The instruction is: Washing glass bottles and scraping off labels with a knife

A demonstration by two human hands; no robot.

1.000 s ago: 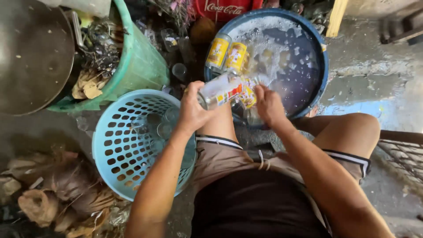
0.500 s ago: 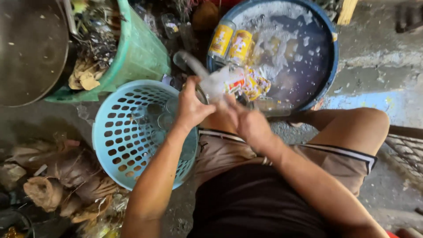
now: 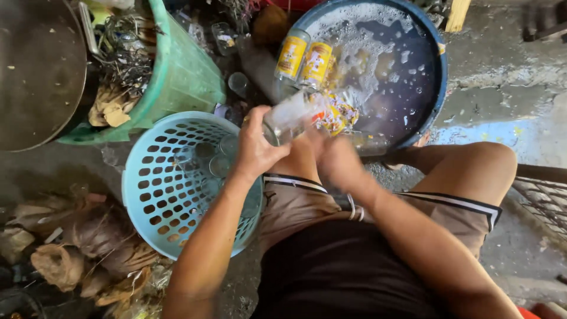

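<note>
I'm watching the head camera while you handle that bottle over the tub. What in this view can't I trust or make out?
- Right hand: motion-blurred, so its grip is unclear.
- Clear bottle in the left hand: its label end is smeared by blur.
- Blue tub: foam hides what lies under the water; the top edge cuts off its rim.
- Teal basket: the left forearm covers part of it; the clear glassware inside is hard to count.

basket [image 3: 171, 195] left of knees, basin [image 3: 434, 88] ahead, bin [image 3: 189, 77] behind basket
</note>
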